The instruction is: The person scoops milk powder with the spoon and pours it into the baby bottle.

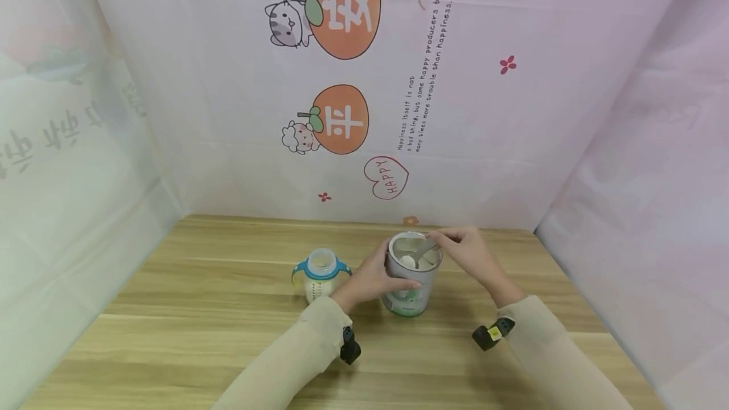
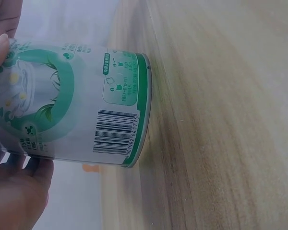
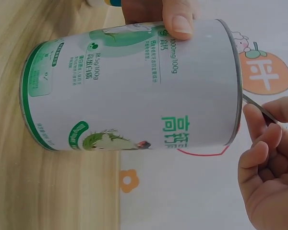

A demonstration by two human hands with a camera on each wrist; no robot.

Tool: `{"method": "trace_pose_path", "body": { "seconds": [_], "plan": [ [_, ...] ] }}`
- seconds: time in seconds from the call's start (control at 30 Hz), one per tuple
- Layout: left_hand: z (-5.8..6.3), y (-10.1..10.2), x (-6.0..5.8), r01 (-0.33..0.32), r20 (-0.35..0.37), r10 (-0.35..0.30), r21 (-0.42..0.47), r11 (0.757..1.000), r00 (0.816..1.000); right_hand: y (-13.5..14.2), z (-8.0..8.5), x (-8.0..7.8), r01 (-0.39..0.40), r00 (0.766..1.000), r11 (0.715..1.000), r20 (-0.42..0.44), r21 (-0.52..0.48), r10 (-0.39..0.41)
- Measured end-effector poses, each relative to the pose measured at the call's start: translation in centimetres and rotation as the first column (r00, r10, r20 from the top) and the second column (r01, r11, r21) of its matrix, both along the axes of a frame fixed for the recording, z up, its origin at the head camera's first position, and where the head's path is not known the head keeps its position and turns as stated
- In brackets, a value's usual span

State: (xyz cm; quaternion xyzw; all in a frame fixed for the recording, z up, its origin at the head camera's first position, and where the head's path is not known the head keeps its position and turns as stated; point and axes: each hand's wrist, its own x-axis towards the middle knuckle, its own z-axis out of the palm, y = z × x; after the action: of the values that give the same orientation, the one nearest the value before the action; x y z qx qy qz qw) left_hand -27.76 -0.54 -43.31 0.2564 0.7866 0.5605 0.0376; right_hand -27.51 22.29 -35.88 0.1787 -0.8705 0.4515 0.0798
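A milk powder can (image 1: 423,295) with a white and green label stands upright on the table, its top uncovered. My left hand (image 1: 373,282) grips it from the left, the thumb across the front and the other fingers round the far side. Pinched between the thumb and fingers of my right hand (image 1: 466,253) is the handle of a spoon (image 1: 425,249), whose lower end reaches down inside the can beside some white powder. In the right wrist view the spoon's handle (image 3: 255,104) comes out over the can's rim.
Left of the can stands an uncapped baby bottle (image 1: 320,283) with a blue collar, two side handles and pale contents. The wooden table (image 1: 188,309) ends at a printed white cloth (image 1: 239,169) at the back, with cloth walls on both sides.
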Motion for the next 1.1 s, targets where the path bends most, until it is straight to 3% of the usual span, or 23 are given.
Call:
{"method": "trace_pose_path", "body": {
  "seconds": [0.23,0.4,0.63,1.1],
  "plan": [
    [-0.1,0.1,0.0,0.007,0.008,-0.007,0.025,1.0,1.0,0.8,-0.4,0.1,0.091,0.995,0.992,0.034,-0.086,-0.089],
    [-0.2,0.1,0.0,0.005,0.016,-0.005,0.02,1.0,1.0,1.0,-0.6,0.2,0.119,0.993,0.981,0.011,-0.151,-0.119],
    [0.0,0.0,0.0,-0.001,0.022,0.001,0.008,1.0,1.0,0.8,-0.9,0.4,0.168,0.985,0.978,-0.008,-0.125,-0.17],
    [0.1,0.0,0.2,-0.012,0.034,0.011,0.017,1.0,0.999,1.2,-1.1,0.4,0.181,0.983,0.967,0.007,-0.179,-0.182]
  ]
}}
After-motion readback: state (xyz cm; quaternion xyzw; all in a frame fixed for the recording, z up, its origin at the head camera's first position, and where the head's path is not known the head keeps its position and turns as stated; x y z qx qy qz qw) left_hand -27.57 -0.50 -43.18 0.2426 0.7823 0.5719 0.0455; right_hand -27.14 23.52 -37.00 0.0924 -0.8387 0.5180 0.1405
